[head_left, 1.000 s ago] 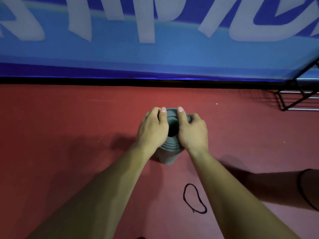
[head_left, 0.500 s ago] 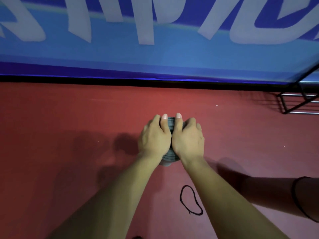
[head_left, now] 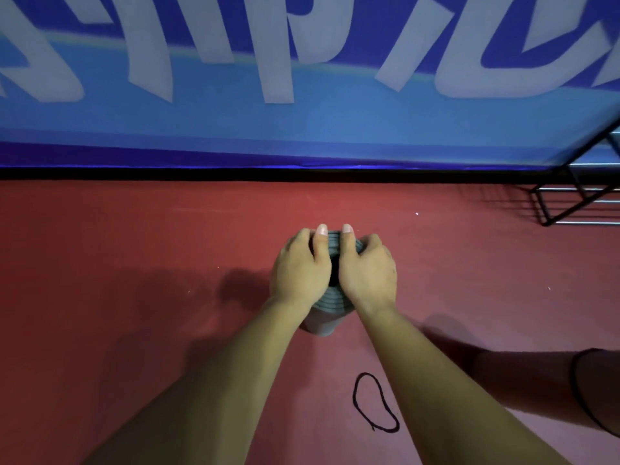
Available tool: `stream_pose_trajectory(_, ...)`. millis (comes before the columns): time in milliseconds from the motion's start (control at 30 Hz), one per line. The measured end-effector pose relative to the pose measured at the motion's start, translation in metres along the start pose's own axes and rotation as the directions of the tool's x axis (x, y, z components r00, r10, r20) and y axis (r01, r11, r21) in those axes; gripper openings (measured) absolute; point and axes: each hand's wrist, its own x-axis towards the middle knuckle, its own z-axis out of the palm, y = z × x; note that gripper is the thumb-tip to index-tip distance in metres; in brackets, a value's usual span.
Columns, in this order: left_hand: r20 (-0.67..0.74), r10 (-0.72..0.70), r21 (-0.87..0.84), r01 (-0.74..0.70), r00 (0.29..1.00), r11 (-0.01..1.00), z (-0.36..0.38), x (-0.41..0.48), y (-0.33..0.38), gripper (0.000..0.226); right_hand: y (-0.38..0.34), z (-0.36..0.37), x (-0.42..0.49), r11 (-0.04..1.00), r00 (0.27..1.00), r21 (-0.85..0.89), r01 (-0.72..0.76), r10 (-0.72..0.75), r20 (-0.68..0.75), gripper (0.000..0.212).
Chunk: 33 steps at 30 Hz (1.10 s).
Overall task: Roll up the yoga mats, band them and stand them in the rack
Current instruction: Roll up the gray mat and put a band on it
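Note:
A grey rolled yoga mat [head_left: 327,305] stands on end on the red floor, its spiral top facing me. My left hand [head_left: 300,266] grips the roll's top from the left and my right hand [head_left: 367,268] grips it from the right, thumbs laid across the top side by side. The hands hide most of the roll. A black elastic band [head_left: 374,402] lies loose on the floor near my right forearm. A second dark rolled mat [head_left: 550,387] with a black band round its end lies on the floor at the right edge.
A black metal rack [head_left: 577,196] with silver bars stands at the far right against the blue banner wall [head_left: 302,95]. Red floor [head_left: 134,246] stretches open to the left.
My hands drew closer together over the roll's top, covering its hollow centre; the roll stays upright in the same spot.

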Motion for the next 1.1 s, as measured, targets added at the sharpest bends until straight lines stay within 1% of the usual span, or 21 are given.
stream_pose_trajectory(100,-0.001,0.034,-0.154,-0.034,0.999,0.988,-0.001,-0.004,-0.012,0.035,0.005,-0.008,0.0,0.993,0.998,0.104,-0.047,0.043,0.045,0.046)
stream_pose_trajectory(167,-0.034,0.059,-0.179,-0.064,0.998,0.982,-0.002,-0.011,-0.023,0.036,0.009,-0.01,-0.004,0.989,0.997,0.147,-0.029,0.019,0.07,0.042)
stream_pose_trajectory(233,-0.066,0.062,-0.195,-0.074,0.996,0.978,-0.004,-0.015,-0.029,0.04,0.014,-0.009,-0.01,0.988,0.997,0.152,0.012,-0.023,0.07,0.04)
stream_pose_trajectory(367,-0.096,0.069,-0.244,-0.09,0.993,0.966,-0.009,-0.014,-0.025,0.038,0.02,-0.01,-0.018,0.982,0.995,0.18,0.052,-0.066,0.073,0.038)
stream_pose_trajectory(500,-0.118,0.146,-0.135,-0.161,0.982,0.978,-0.01,-0.015,-0.025,0.034,0.024,-0.011,-0.02,0.978,0.995,0.185,0.093,-0.1,0.027,0.046)
stream_pose_trajectory(600,-0.107,0.182,-0.066,-0.189,0.978,0.98,-0.011,-0.022,-0.021,0.042,0.027,-0.015,-0.021,0.976,0.995,0.198,0.094,-0.1,0.022,0.052)
stream_pose_trajectory(667,-0.131,0.23,0.022,-0.229,0.964,0.973,-0.01,-0.026,-0.018,0.05,0.03,-0.021,-0.023,0.974,0.993,0.197,0.113,-0.118,0.012,0.051)
stream_pose_trajectory(733,-0.127,0.273,0.114,-0.259,0.954,0.959,-0.007,-0.029,-0.014,0.055,0.033,-0.026,-0.024,0.973,0.99,0.187,0.133,-0.14,0.027,0.049)
stream_pose_trajectory(867,-0.124,0.316,0.2,-0.289,0.94,0.936,0.0,-0.038,-0.009,0.055,0.04,-0.035,-0.028,0.968,0.982,0.185,0.167,-0.181,0.059,0.05)
stream_pose_trajectory(933,-0.136,0.394,0.228,-0.358,0.909,0.905,0.003,-0.045,-0.004,0.051,0.046,-0.04,-0.029,0.967,0.98,0.183,0.178,-0.19,0.05,0.05)
stream_pose_trajectory(1033,-0.146,0.528,0.235,-0.489,0.837,0.84,0.013,-0.061,0.004,0.046,0.062,-0.048,-0.031,0.968,0.983,0.184,0.173,-0.181,0.03,0.051)
stream_pose_trajectory(1100,-0.138,0.58,0.228,-0.544,0.803,0.807,0.024,-0.075,0.009,0.043,0.076,-0.054,-0.033,0.969,0.986,0.189,0.16,-0.166,0.014,0.052)
